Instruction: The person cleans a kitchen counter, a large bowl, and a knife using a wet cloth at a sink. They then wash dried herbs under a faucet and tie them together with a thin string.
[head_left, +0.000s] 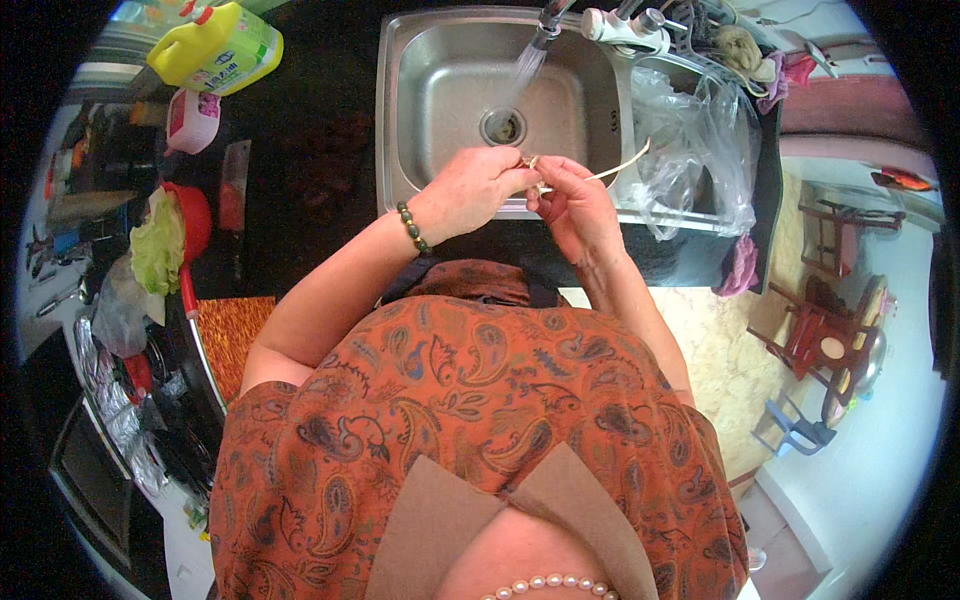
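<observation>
My left hand (469, 187), with a bead bracelet (413, 227) at its wrist, meets my right hand (577, 206) over the front rim of the stainless steel sink (439, 97). Between their fingertips is a small pale and brownish piece, mostly covered by the fingers. A thin, whitish stalk (624, 162) sticks out to the right from my right hand. Whether stalk and piece are joined cannot be made out. Water (529, 64) runs from the faucet (550, 31) towards the drain (502, 126), beyond my hands.
Clear plastic bags (675, 150) cover the sink's right side. On the dark counter to the left are a cleaver (234, 184), a yellow jug (217, 52), a pink-labelled bottle (193, 121) and a red strainer (196, 217) beside lettuce leaves (156, 244). A pink cloth (739, 266) hangs at the right front edge.
</observation>
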